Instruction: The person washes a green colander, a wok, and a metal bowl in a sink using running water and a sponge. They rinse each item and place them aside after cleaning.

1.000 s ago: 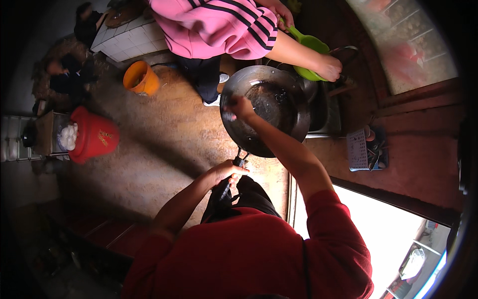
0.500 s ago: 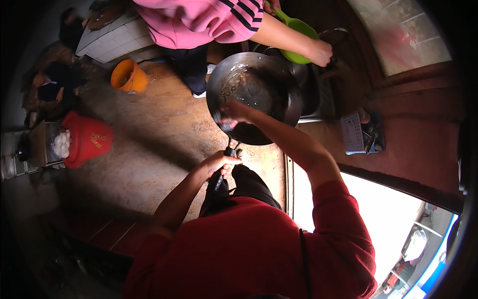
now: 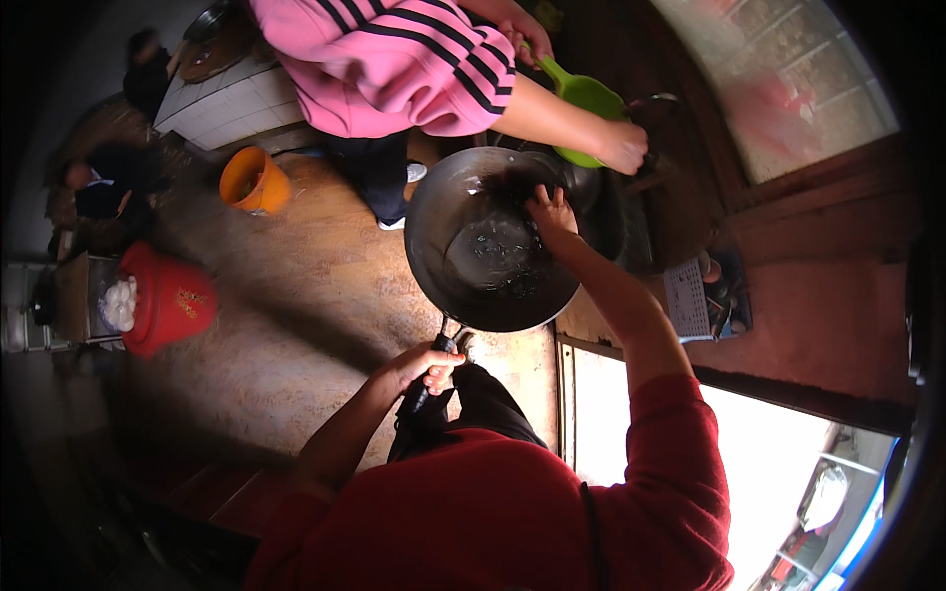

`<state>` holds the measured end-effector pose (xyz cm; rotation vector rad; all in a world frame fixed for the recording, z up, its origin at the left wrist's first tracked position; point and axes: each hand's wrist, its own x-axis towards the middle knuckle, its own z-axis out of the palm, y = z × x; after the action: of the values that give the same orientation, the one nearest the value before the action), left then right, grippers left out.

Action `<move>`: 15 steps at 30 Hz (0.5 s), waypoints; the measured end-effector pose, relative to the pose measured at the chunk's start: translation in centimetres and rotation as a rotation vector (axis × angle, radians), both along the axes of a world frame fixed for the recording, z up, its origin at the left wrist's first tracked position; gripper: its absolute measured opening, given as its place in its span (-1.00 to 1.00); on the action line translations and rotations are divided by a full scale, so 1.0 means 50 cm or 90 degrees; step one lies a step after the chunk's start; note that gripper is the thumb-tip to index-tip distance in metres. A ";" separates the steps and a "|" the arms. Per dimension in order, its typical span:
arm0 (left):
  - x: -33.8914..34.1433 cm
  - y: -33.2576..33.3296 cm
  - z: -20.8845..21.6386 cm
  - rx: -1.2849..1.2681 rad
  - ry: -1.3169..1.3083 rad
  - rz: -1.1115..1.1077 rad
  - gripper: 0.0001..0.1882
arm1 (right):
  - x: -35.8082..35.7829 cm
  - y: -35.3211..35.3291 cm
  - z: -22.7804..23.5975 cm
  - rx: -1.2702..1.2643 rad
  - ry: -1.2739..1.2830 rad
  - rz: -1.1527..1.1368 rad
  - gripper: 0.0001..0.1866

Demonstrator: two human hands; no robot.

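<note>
A big dark wok with water pooled in its bottom is in front of me. My left hand is closed around its black handle, close to my legs. Inside the wok, my right hand reaches to the far right wall, its fingers spread apart. Nothing shows in that hand, though the side under its palm is hidden. Beyond the wok, a person in a pink striped top holds a green ladle-shaped scoop over the sink area.
On the floor at left stand an orange bucket and a red tub. A basket of utensils sits at right, near a bright doorway. A white-tiled counter and more people are at the far left.
My right hand has moved from the wok's near left side to its far right wall, its fingers now spread. The wok sits slightly lower in view. My left hand keeps its grip.
</note>
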<state>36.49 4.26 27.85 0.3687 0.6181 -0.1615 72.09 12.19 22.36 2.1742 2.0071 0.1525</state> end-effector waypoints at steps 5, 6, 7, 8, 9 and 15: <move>0.000 -0.005 0.006 0.043 0.028 -0.042 -0.69 | -0.088 0.137 -0.018 0.057 0.139 -0.109 -0.53; 0.000 -0.005 0.008 0.046 0.031 -0.052 -0.65 | -0.106 0.159 -0.038 0.098 0.177 -0.149 -0.48; 0.004 -0.003 0.015 0.049 0.035 -0.058 -0.62 | -0.134 0.178 -0.040 0.167 0.231 -0.176 -0.56; 0.006 -0.002 0.025 0.054 0.055 -0.061 -0.61 | -0.161 0.193 -0.041 0.210 0.301 -0.209 -0.51; 0.007 0.001 0.038 0.059 0.074 -0.060 -0.60 | -0.192 0.205 -0.038 0.252 0.371 -0.239 -0.44; 0.014 0.002 0.032 0.111 0.112 -0.083 -0.58 | -0.316 0.133 -0.060 0.313 0.720 -0.012 -0.47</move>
<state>37.17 4.34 29.46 0.5681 0.7840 -0.2675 56.28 18.83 19.38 2.9756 2.6541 -0.8741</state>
